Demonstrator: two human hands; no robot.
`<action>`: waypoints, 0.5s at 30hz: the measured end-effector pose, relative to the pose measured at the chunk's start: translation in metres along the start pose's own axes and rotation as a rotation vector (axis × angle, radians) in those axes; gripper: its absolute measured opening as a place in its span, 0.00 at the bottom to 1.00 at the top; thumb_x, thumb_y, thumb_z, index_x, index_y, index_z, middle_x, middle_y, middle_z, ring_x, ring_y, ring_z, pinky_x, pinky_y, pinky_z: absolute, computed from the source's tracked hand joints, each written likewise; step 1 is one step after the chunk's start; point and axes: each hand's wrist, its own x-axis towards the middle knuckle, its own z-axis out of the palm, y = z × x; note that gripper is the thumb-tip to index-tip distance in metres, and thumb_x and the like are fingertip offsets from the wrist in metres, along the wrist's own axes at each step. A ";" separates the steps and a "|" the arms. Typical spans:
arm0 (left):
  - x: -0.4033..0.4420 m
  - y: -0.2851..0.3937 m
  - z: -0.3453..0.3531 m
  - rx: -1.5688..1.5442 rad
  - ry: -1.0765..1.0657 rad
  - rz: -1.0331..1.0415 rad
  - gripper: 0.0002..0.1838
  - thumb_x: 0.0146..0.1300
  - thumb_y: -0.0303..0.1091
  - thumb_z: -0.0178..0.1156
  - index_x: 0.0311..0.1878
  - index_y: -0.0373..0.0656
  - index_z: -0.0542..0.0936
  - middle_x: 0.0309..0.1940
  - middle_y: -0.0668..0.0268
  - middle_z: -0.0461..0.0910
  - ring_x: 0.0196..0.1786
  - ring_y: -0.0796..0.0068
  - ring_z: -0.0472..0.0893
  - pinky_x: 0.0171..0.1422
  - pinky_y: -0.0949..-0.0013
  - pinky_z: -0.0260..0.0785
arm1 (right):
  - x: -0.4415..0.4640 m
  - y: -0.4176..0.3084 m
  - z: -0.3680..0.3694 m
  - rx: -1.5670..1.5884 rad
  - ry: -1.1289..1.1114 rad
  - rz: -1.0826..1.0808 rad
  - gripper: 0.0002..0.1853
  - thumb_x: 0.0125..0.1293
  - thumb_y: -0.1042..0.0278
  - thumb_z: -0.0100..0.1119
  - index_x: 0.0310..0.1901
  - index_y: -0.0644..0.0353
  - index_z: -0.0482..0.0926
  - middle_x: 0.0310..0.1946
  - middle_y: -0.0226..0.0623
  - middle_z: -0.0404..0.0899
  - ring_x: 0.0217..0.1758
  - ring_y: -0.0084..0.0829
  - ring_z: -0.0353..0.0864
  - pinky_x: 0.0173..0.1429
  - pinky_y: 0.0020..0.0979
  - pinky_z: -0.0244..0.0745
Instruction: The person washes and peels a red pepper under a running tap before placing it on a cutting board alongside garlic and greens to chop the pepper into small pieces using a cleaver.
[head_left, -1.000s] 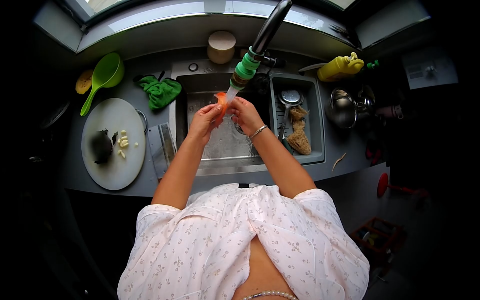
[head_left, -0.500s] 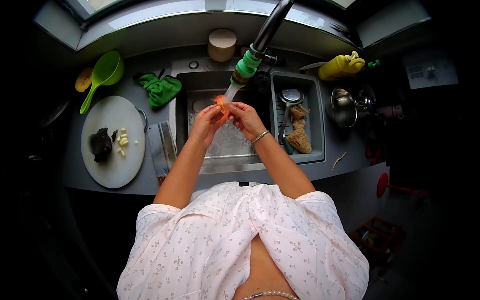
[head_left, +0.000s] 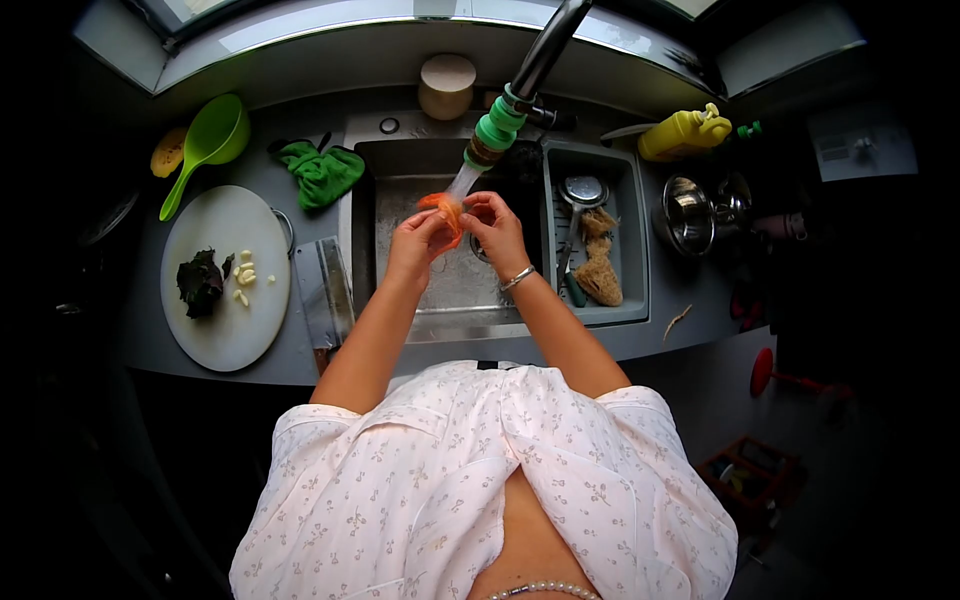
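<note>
Over the sink [head_left: 460, 325], an orange-red, soft-looking piece [head_left: 447, 212] is under the running water; its exact kind I cannot make out. My left hand [head_left: 414, 247] pinches it from the left side. From the right, my right hand [head_left: 497, 236], with a bracelet at the wrist, has its curled thumb and fingers at the piece's edge. Just above both hands, the tap [head_left: 497, 125] with a green-ringed nozzle pours a stream onto the piece. The fingers partly hide the piece.
Left of the sink lie a cleaver [head_left: 325, 295], a white cutting board [head_left: 235, 335] with garlic cloves and dark leaves, a green cloth [head_left: 320, 175] and a green ladle [head_left: 215, 140]. A grey drainer [head_left: 635, 270] sits right, beside metal bowls [head_left: 686, 215] and a yellow bottle [head_left: 685, 135].
The orange-red piece has turned and spread out, its upper end now pointing left. My right hand's fingers have opened a little and shifted slightly right. Water keeps running.
</note>
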 end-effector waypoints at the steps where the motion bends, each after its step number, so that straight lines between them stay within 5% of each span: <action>1: -0.001 0.000 0.002 0.105 0.057 0.050 0.10 0.62 0.32 0.61 0.45 0.39 0.80 0.32 0.67 0.82 0.34 0.77 0.81 0.44 0.75 0.75 | -0.001 -0.006 -0.002 -0.229 0.057 -0.129 0.11 0.56 0.75 0.62 0.42 0.60 0.80 0.30 0.32 0.77 0.32 0.25 0.77 0.39 0.26 0.75; 15: -0.011 -0.005 -0.001 0.775 0.094 0.649 0.07 0.59 0.26 0.62 0.38 0.33 0.83 0.33 0.66 0.81 0.35 0.80 0.80 0.42 0.78 0.72 | -0.006 -0.044 0.003 -0.657 -0.006 -0.042 0.10 0.53 0.59 0.64 0.30 0.56 0.84 0.30 0.33 0.81 0.32 0.36 0.82 0.35 0.33 0.76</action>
